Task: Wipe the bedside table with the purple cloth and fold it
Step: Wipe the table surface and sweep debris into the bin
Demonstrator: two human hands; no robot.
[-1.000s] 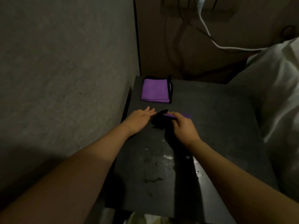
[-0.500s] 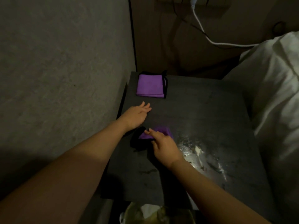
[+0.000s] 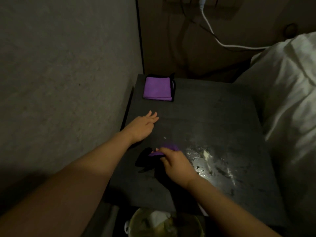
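A: Where is the cloth you work with?

B: Your right hand (image 3: 177,164) holds a small bunched purple cloth with a black edge (image 3: 164,150) on the dark grey flat top of the bedside table (image 3: 213,117). It is in the near left part of the top. Your fingers are curled and they pinch the purple part from above, while the black part spreads on the surface to the left of your fingertips.

A: And my other hand?

B: Your left hand (image 3: 142,127) lies flat near the left edge of the table, palm down, with the fingers straight and close together. It holds nothing and it is apart from the bunched cloth.

A: What else do you see on the table?

B: A second purple cloth, folded into a neat square with black trim (image 3: 158,89), sits in the far left corner, well apart from both hands. Just to the right of your right hand there is a wet, shiny patch with pale smears (image 3: 213,163).

A: And around the table?

B: A white crumpled bed sheet (image 3: 287,100) is on the right side. A white cable (image 3: 215,36) hangs behind the table. A yellowish round bin with white paper in it (image 3: 164,223) stands below the near edge.
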